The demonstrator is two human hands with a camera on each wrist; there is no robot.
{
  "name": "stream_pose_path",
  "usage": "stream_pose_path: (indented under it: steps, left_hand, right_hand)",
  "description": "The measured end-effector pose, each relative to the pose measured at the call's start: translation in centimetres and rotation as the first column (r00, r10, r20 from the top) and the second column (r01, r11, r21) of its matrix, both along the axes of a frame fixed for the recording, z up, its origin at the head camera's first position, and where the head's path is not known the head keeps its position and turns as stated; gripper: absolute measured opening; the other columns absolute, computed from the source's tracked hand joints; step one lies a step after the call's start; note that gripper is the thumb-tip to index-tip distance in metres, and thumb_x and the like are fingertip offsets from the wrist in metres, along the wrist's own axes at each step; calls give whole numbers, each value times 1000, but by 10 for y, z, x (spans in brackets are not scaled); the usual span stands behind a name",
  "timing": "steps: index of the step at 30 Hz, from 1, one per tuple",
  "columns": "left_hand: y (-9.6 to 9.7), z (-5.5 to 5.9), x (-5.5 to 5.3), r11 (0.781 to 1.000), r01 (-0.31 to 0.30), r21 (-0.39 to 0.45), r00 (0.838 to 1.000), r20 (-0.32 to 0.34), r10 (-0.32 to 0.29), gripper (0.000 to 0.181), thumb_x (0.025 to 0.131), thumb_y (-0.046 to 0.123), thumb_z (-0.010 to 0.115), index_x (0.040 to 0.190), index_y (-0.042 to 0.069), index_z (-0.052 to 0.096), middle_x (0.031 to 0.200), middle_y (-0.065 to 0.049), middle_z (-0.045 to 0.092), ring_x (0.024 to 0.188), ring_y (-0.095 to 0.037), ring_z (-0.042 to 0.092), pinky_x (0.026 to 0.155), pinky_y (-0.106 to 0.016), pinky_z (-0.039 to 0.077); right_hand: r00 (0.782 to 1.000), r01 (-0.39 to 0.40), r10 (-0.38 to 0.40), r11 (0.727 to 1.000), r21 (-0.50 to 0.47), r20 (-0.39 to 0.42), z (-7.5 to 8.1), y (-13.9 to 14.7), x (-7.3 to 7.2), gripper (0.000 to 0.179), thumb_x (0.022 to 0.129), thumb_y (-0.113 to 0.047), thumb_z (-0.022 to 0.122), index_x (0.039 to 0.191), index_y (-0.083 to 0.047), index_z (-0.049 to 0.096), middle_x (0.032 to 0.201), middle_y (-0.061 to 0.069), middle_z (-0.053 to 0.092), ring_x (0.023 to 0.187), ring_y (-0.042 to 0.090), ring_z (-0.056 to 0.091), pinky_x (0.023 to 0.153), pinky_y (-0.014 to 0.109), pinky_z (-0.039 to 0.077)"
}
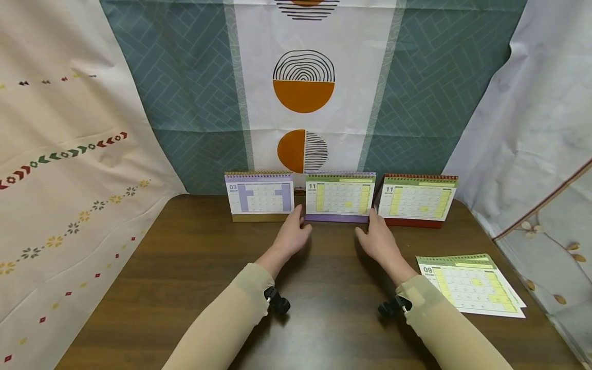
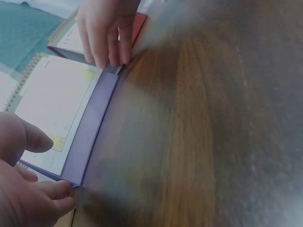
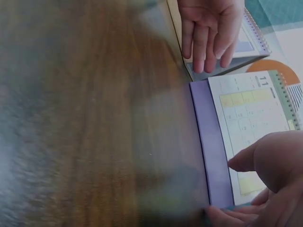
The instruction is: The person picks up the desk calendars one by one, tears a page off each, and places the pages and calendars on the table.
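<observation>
Here, left grip [image 1: 291,234], calendar [image 1: 339,198] between, right grip [image 1: 380,240]

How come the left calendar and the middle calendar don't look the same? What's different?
The left calendar shows 03, while the middle calendar shows 11.
The left calendar's page has purple patches; the middle calendar's has a green top and yellow patches.
The left calendar's bottom strip is tan, but the middle calendar's is purple.
Both stand on the brown table and are spiral-bound along the top.
</observation>
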State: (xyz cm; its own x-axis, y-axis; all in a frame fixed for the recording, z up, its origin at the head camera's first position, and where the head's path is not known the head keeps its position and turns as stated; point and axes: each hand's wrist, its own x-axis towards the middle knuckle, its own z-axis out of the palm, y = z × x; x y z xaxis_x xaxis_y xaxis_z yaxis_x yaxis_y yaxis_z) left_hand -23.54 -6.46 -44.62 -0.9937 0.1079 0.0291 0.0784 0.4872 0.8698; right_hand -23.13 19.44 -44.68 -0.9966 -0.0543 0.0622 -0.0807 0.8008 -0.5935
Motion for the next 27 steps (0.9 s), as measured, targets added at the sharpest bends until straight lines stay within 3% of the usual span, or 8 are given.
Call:
stream_pose_path:
  steps: [7,12,16,22,27]
  left_hand:
    - [-15,4,8,1000,30,-6,999,-15,-30,73,111,12,58,174,3,23,177,-20,33,153,-36,48,126,-48,36]
    - [-28,6,13,992,62,-106,995,-67,-69,69,112,13,60,172,1,28,173,-22,39,150,-37,52,124,-50,38]
    - [-37,8,19,981,78,-176,988,-116,-99,67,112,14,62,170,-1,33,166,-24,47,148,-39,54,122,-53,41]
    - [-52,15,32,969,31,-246,979,-186,-78,61,112,16,63,167,2,43,164,-21,53,145,-37,56,121,-54,42]
    - [-63,20,39,964,-22,-264,966,-255,-48,55,112,16,63,164,3,49,164,-20,53,150,-38,52,123,-54,40]
  right_hand:
    - [996,18,-13,999,49,-93,3,-10,13,83,112,-27,63,168,14,18,169,40,30,152,55,39,116,69,42]
    - [985,14,9,991,136,-174,5,-20,18,86,112,-41,64,170,8,23,171,35,32,155,52,37,107,74,47]
    - [967,2,44,983,182,-250,7,-30,22,88,111,-46,66,170,7,27,171,32,35,157,49,35,109,71,47]
    - [925,-51,133,972,230,-356,8,-45,25,88,108,-43,73,166,12,33,168,34,38,155,50,39,123,61,36]
    - [914,-76,167,965,250,-369,10,-53,26,90,107,-43,75,166,12,34,168,34,39,154,50,40,125,63,33]
